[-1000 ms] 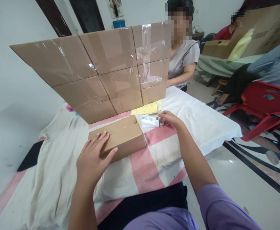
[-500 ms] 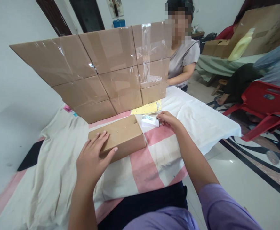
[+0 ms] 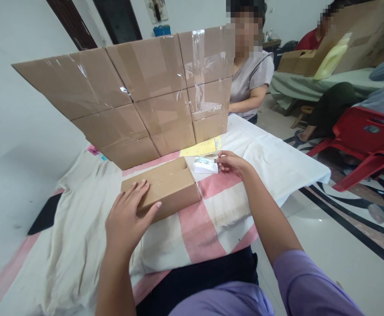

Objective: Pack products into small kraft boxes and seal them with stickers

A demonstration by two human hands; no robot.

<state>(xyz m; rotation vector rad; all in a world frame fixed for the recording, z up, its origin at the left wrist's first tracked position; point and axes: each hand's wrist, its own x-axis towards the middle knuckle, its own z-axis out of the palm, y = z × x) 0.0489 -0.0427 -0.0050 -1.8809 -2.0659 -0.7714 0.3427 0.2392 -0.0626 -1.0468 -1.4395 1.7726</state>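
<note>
My left hand point(image 3: 127, 215) lies flat, fingers spread, on the near corner of a small closed cardboard box point(image 3: 165, 184) on the table. My right hand point(image 3: 233, 161) reaches past the box's right side, its fingers bent and touching the right end of a small white tape dispenser point(image 3: 205, 165). A yellow sheet of paper point(image 3: 201, 149) lies just behind the dispenser.
A wall of taped cardboard boxes point(image 3: 139, 96) stands across the table behind the small box. The table carries a white and pink checked cloth point(image 3: 211, 215). A person in a grey top point(image 3: 249, 83) sits behind the wall. A red plastic chair point(image 3: 363, 140) stands at right.
The view has shifted slightly. My right hand has stayed at the tape dispenser, and my left hand has stayed on the box.
</note>
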